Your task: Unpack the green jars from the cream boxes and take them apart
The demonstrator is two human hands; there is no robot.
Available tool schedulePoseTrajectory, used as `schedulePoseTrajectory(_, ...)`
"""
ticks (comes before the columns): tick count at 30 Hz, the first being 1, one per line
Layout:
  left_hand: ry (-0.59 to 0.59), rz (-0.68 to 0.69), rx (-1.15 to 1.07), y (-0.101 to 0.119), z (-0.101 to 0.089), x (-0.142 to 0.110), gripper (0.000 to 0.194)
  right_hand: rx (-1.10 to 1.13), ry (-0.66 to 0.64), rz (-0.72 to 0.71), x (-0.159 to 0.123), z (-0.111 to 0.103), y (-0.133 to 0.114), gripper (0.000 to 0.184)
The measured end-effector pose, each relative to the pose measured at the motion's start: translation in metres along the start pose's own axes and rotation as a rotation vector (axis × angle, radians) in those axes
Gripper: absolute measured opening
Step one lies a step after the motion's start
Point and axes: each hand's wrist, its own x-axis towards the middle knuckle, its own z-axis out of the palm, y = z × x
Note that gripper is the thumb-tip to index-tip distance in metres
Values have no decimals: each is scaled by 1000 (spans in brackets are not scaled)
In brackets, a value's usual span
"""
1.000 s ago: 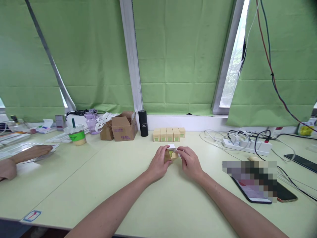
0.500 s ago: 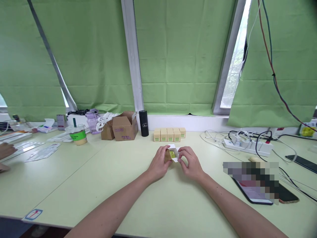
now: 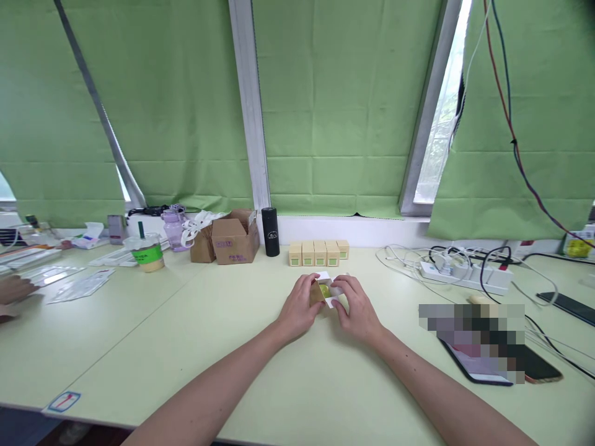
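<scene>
Five small boxes [image 3: 320, 253] stand far centre, and one open box [image 3: 317, 295] is nearer. Left of these stand one drink cup [image 3: 147, 255], one purple bottle [image 3: 173, 231] and one black cylinder [image 3: 269, 233]; right, one power strip [image 3: 462, 282] and three flat devices [image 3: 542, 367].

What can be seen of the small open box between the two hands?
The box looks like thin card, brown outside and white inside. White flaps stand open; something yellow-green shows inside. It is tilted, its opening toward the right hand, whose fingers are there. The left hand grips its brown side. Table contact is unclear.
</scene>
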Motion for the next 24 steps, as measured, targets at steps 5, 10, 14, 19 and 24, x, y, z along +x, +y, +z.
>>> schedulePoseTrajectory(5,-31,77,148,3,1,-2,59,117,67,206,0,10,2,16)
schedulePoseTrajectory(10,-70,135,310,9,2,-4,60,115,59,357,1,17,0,9)
schedulePoseTrajectory(14,-86,173,408,14,1,-5,58,137,68,417,2,20,2,9)
schedulePoseTrajectory(19,-67,164,456,15,0,-5,59,279,107,462,4,19,5,14)
schedulePoseTrajectory(24,-43,141,475,13,-2,-4,60,483,166,530,3,17,6,23)
